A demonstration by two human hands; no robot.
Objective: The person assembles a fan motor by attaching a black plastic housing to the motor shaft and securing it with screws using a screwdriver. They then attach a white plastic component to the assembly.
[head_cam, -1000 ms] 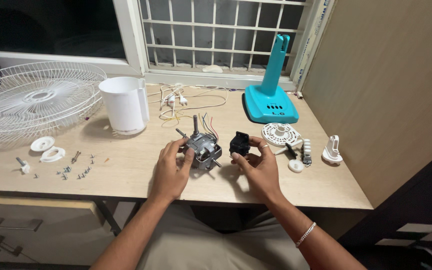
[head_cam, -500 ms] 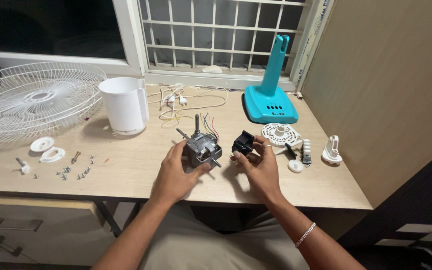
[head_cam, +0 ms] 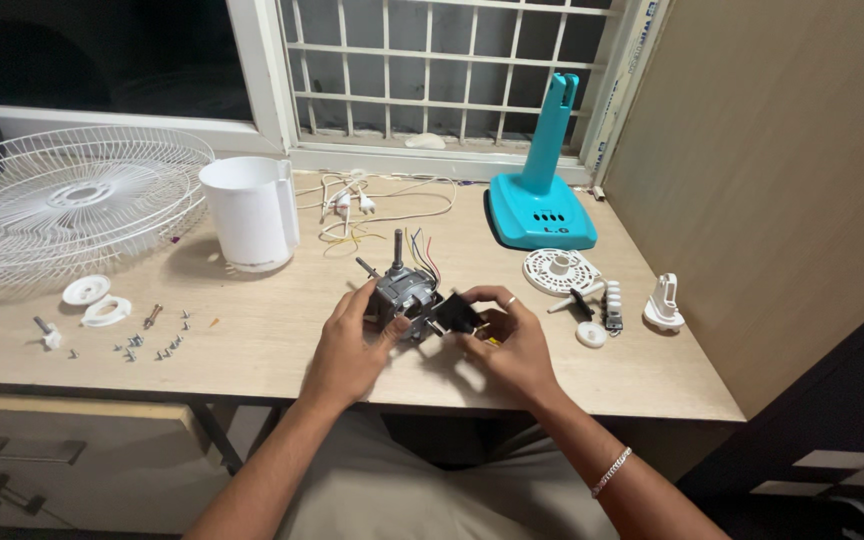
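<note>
home room, makeshift repair bench. wooden desk (head_cam: 272,350) under a barred window (head_cam: 432,70), dark outside, wood-panel cupboard side (head_cam: 772,180) at right. table-fan parts spread out: white wire guard (head_cam: 62,200), teal stand base (head_cam: 540,205), loose screws (head_cam: 157,345), white power cord (head_cam: 372,200). no shop tooling, domestic furniture only.

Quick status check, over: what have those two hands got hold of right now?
Left hand grips grey fan motor. Right hand holds small black part against it. Loose screws lie apart, left on desk.
</note>
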